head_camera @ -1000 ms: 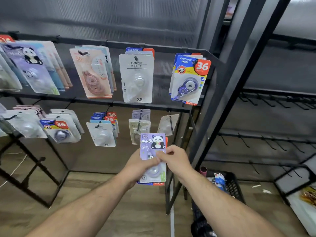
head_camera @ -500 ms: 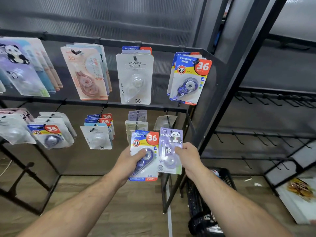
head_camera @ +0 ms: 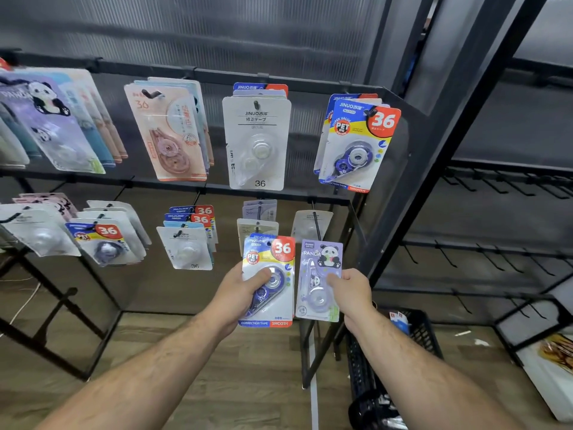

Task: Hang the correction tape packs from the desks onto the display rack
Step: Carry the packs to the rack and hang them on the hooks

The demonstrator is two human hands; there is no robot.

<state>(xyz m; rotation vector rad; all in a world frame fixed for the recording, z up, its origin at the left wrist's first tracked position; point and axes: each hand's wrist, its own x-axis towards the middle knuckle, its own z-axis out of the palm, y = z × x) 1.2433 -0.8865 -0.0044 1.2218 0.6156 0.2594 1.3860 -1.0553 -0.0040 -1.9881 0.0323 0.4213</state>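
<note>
My left hand [head_camera: 240, 294] grips a blue-and-red "36" correction tape pack [head_camera: 273, 308], thumb across its blister. Beside it, my right hand [head_camera: 352, 290] holds a purple panda pack [head_camera: 316, 287] upright by its right edge. The panda pack's top sits just below the tip of a black peg [head_camera: 317, 226] on the lower row of the display rack [head_camera: 279, 80]. A pale pack [head_camera: 305, 225] hangs further back on that peg. Several other packs fill the pegs in both rows.
A black post [head_camera: 449, 144] rises right of the rack, with a second rack of bare hooks [head_camera: 496, 252] beyond it. A black crate [head_camera: 415, 333] stands on the wooden floor below my right forearm. A white table corner [head_camera: 555, 386] is at the lower right.
The two packs were stacked together in both hands; I have split them apart, the "36" pack in my left, the panda pack in my right, and both have risen toward the lower pegs.
</note>
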